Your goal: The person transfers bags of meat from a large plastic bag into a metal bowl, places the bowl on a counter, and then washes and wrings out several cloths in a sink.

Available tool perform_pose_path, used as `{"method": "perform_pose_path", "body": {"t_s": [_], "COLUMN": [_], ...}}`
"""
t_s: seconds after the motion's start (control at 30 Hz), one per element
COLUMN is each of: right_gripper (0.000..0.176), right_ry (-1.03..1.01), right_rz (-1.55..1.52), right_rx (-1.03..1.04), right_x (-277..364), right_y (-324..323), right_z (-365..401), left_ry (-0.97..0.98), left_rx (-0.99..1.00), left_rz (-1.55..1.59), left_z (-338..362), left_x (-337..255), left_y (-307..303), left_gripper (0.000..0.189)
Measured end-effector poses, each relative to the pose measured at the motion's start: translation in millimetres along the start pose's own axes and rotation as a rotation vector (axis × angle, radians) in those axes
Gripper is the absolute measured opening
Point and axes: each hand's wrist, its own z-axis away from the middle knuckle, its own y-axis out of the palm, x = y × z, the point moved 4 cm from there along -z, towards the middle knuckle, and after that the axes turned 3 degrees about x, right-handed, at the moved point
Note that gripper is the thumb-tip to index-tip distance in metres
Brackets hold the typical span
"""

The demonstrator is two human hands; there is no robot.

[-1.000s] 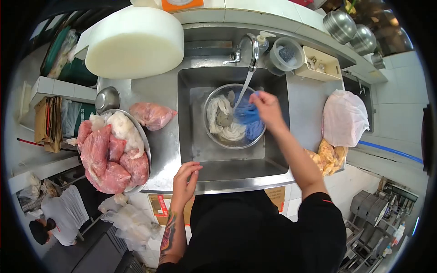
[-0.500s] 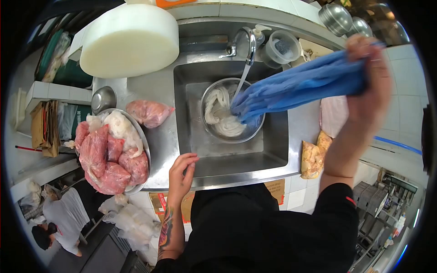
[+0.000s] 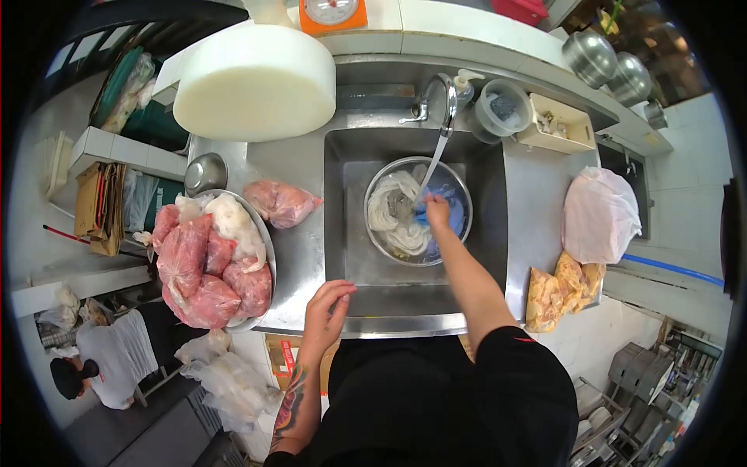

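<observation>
Water runs from the curved tap (image 3: 450, 101) into a metal bowl (image 3: 372, 237) in the sink (image 3: 397, 296). A white cloth (image 3: 387, 204) lies at the bowl's left side, and a blue cloth (image 3: 454, 208) is in the water at its right. My right hand (image 3: 437, 212) is closed on the blue cloth, low inside the bowl. Over the sink's front edge, my left hand (image 3: 327, 311) holds nothing, its fingers partly bent and apart.
Bagged meat (image 3: 187, 257) fills a tray on the left, beside another meat bag (image 3: 282, 204). A large white block (image 3: 253, 86) stands behind. Yellowish bags (image 3: 556, 296) and a white bag (image 3: 601, 214) sit right. A person (image 3: 117, 358) is at lower left.
My right hand has come down from the upper right into the bowl, bringing the raised blue cloth into the water. The whole view has shifted a little.
</observation>
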Motion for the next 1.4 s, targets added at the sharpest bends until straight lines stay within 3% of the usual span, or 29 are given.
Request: {"method": "perform_pose_path", "body": {"t_s": [0.03, 0.13, 0.2, 0.27, 0.33, 0.47, 0.53, 0.57, 0.6, 0.67, 0.7, 0.73, 0.8, 0.87, 0.93, 0.97, 1.0, 1.13, 1.2, 1.27, 1.33, 1.4], "right_gripper": [0.037, 0.034, 0.034, 0.032, 0.024, 0.016, 0.018, 0.020, 0.022, 0.022, 0.022, 0.022, 0.024, 0.022, 0.027, 0.029, 0.029, 0.021, 0.057, 0.097, 0.121, 0.122], "right_ry": [-0.020, -0.084, -0.182, -0.246, -0.330, -0.453, -0.506, -0.556, -0.604, -0.608, -0.612, -0.601, -0.579, -0.624, -0.407, -0.443, -0.278, -0.081, -0.042, -0.215, -0.524, -0.661], "right_rz": [0.003, -0.103, -0.242, -0.395, -0.527, -0.764, -0.829, -0.849, -0.868, -0.976, -1.072, -1.089, -1.050, -0.876, -0.749, -0.616, -0.581, -0.345, -0.149, 0.099, -0.090, -0.163], "right_rx": [-0.017, 0.231, 0.357, 0.419, 0.435, 0.490, 0.422, 0.544, 0.671, 0.662, 0.646, 0.645, 0.215, 0.081, -0.072, -0.076, -0.045, 0.155, 0.412, 0.610, 0.594, 0.589], "right_x": [39.5, 160.4, 253.2, 337.1, 413.4, 524.0, 554.6, 568.8, 576.9, 573.7, 564.7, 547.5, 487.6, 402.7, 315.9, 265.3, 222.8, 103.5, 69.8, 64.3, 91.0, 119.4], "right_y": [-13.3, -53.3, -87.6, -122.2, -159.4, -229.4, -265.1, -283.1, -300.6, -343.1, -363.4, -377.3, -406.9, -415.8, -387.2, -364.9, -338.2, -224.6, -176.9, -143.0, -126.2, -112.7], "right_z": [9.7, 54.2, 89.7, 121.3, 150.6, 196.3, 205.1, 210.8, 212.2, 196.4, 188.6, 181.5, 156.9, 123.0, 103.4, 82.9, 73.3, 54.1, 64.2, 79.5, 105.7, 120.2], "left_ry": [0.032, 0.098, 0.118, 0.381, 0.445, 0.358, 0.430, 0.436, 0.433, 0.462, 0.410, 0.398, 0.412, 0.351, 0.295, 0.253, 0.211, 0.207, 0.210, 0.257, 0.264, 0.284], "left_rx": [0.035, 0.172, 0.283, 0.190, 0.144, 0.108, 0.053, 0.000, -0.004, 0.160, 0.147, 0.150, 0.220, 0.182, 0.143, 0.129, 0.120, 0.195, 0.188, 0.213, 0.195, 0.169], "left_rz": [0.031, 0.094, 0.072, 0.015, -0.043, -0.125, 0.136, 0.194, 0.183, 0.206, 0.225, 0.210, 0.036, -0.059, -0.164, -0.183, -0.200, -0.265, -0.240, -0.213, -0.147, -0.080], "left_z": [-4.0, -25.1, -53.0, -88.3, -116.7, -147.3, -156.2, -154.1, -160.8, -174.6, -176.4, -177.5, -179.7, -178.4, -174.8, -172.2, -167.9, -146.4, -141.1, -136.6, -129.7, -126.7], "left_x": [0.5, 21.6, 16.7, 7.9, -25.2, -85.9, -109.8, -128.3, -128.1, -119.3, -116.0, -111.8, -103.6, -80.5, -70.3, -69.1, -69.8, -132.6, -148.0, -158.0, -173.2, -185.0], "left_y": [5.4, 28.1, 56.4, 88.2, 111.2, 148.3, 154.3, 153.7, 161.1, 181.7, 186.5, 184.7, 170.3, 148.2, 133.8, 129.0, 126.4, 138.3, 137.0, 131.9, 125.6, 118.3], "left_gripper": [0.016, 0.023, 0.051, 0.089, 0.119, 0.135, 0.142, 0.123, 0.123, 0.091, 0.066, 0.066, 0.066, 0.065, 0.064, 0.064, 0.064, 0.067, 0.068, 0.069, 0.070, 0.070]}}
